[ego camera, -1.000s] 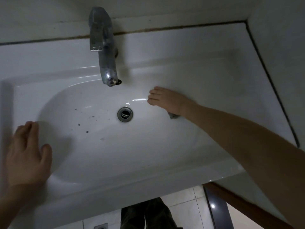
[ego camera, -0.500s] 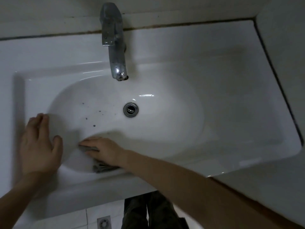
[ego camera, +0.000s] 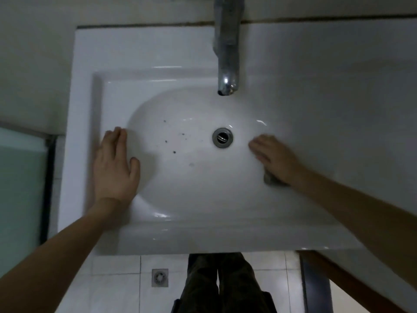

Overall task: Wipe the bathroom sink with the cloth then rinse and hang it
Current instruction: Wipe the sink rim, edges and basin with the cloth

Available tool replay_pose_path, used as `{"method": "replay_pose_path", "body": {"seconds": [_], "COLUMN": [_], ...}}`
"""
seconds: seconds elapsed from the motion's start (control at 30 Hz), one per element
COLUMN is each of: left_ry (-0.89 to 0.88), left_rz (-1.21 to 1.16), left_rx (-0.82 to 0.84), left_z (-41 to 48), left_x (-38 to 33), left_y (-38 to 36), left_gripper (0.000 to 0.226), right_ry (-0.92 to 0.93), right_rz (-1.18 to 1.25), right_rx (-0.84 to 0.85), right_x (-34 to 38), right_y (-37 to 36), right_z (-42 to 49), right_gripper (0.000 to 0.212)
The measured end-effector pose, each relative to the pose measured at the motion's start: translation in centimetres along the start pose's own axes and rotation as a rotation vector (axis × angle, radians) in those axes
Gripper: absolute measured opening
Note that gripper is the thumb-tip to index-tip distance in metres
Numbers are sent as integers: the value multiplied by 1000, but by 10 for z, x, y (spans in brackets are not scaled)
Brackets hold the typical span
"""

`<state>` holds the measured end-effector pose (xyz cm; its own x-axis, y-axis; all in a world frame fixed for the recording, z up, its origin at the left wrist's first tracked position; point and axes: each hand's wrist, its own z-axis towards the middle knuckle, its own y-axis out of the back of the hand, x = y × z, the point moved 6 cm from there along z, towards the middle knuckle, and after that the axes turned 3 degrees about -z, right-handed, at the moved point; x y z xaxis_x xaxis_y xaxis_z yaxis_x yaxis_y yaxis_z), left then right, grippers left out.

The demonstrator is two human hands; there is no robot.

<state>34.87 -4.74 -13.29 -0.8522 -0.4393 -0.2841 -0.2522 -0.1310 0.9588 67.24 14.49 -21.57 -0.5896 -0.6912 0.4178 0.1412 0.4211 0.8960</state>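
Observation:
A white ceramic sink (ego camera: 185, 236) fills the view, with a metal drain (ego camera: 222, 137) in the middle of its basin and dark specks left of the drain. My right hand (ego camera: 274, 158) presses a grey cloth (ego camera: 272, 179) flat against the basin's right slope, just right of the drain; only a corner of the cloth shows under the palm. My left hand (ego camera: 115, 164) lies flat on the sink's left rim, fingers apart, holding nothing. A chrome tap (ego camera: 226, 48) reaches over the basin from the back, and no water runs from it.
A tiled wall runs behind and to the right of the sink. A greenish glass panel (ego camera: 20, 188) stands at the left. Below the front edge are floor tiles, a floor drain (ego camera: 160, 277) and my dark trouser legs (ego camera: 222, 285).
My right hand has swept the cloth from the basin's front left across to the right of the drain. My left hand has stayed on the left rim. The view has shifted left.

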Motion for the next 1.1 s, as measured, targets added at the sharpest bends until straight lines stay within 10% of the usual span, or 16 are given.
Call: {"method": "replay_pose_path", "body": {"seconds": [0.17, 0.43, 0.67, 0.9, 1.1], "left_ry": [20, 11, 26, 29, 29], "left_rz": [-2, -27, -33, -37, -44], "left_rx": [17, -7, -3, -10, -17], "left_z": [1, 0, 1, 1, 2], "left_x": [3, 5, 5, 3, 4], "left_y": [-2, -3, -1, 0, -1], "left_gripper": [64, 62, 64, 65, 63], "right_ry": [194, 429, -100, 362, -61], "right_rz": [481, 304, 154, 336, 352], "right_rx": [240, -196, -312, -34, -366], "right_x": [134, 189, 103, 181, 121], "right_y": [-57, -75, -72, -81, -71], "right_z": [19, 132, 101, 92, 124], "right_gripper": [35, 36, 44, 32, 42]}}
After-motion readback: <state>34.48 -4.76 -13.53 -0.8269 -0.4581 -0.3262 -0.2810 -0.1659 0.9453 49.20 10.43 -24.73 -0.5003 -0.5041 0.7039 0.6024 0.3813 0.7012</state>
